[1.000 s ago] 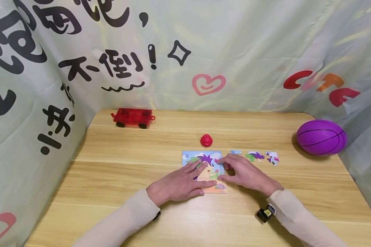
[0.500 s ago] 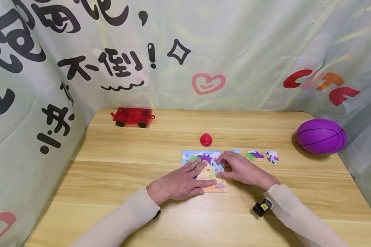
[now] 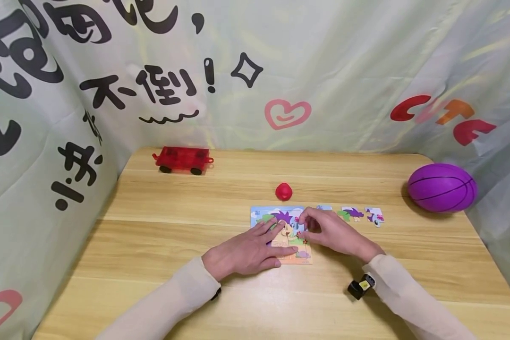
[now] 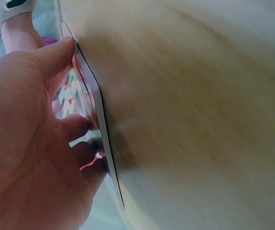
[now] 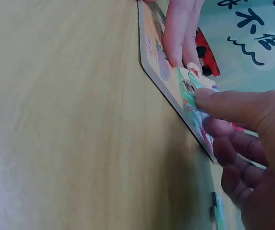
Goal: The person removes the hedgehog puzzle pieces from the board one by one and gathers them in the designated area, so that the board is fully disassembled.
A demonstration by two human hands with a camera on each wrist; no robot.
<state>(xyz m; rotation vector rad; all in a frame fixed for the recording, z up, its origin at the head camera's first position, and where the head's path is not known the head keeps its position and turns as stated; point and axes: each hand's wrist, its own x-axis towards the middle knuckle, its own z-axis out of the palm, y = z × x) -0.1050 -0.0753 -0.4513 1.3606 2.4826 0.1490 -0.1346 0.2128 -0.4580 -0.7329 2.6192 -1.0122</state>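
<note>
Currently: left hand (image 3: 246,252) flat, fingers straight, pressing colourful square jigsaw puzzle board (image 3: 280,233) | right hand (image 3: 333,232) grip pinches a board piece | wooden surface (image 3: 174,236).

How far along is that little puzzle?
Most of the puzzle board already shows its picture. The left hand lies flat on it, while the right hand pinches a piece at the board's right edge. Three loose pieces wait on the table beside it.
</note>
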